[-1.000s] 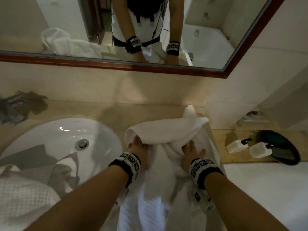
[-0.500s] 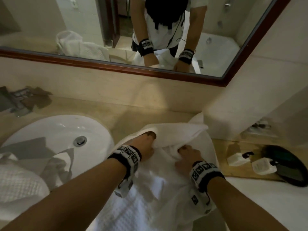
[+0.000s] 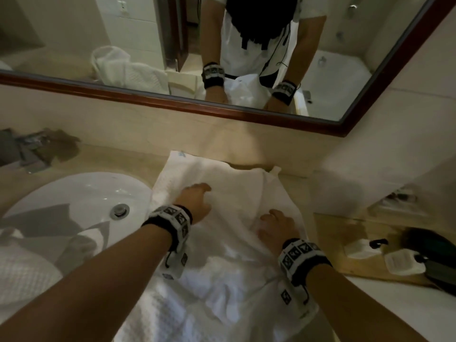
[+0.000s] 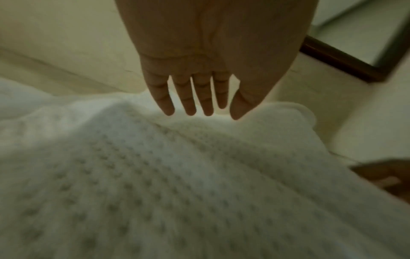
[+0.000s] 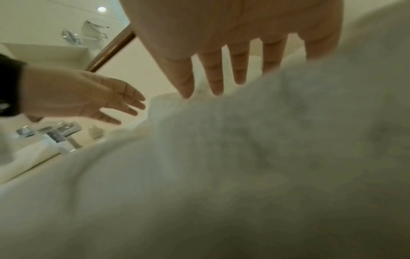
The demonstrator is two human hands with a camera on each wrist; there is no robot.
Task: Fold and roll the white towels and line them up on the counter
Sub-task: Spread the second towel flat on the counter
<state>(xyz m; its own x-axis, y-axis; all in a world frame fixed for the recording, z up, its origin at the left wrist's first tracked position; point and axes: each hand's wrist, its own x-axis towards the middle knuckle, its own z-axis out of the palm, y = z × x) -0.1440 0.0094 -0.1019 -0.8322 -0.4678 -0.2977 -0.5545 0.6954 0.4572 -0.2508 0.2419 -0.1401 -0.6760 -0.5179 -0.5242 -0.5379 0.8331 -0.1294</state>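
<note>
A white waffle-weave towel lies spread on the beige counter to the right of the sink, its near end hanging over the counter's front edge. My left hand hovers over the towel's middle with straight fingers and holds nothing. My right hand lies flat on the towel's right part, fingers straight and spread. In the right wrist view the towel fills the foreground and the left hand shows at the left, open.
A white sink lies to the left, with a chrome tap behind it. Another white towel lies bunched at the near left. At the right stand two small white bottles and a dark round object. A framed mirror hangs above the counter.
Both hands held a bunched fold of the towel before; they have let go and opened. The towel's far end now lies spread flat toward the wall.
</note>
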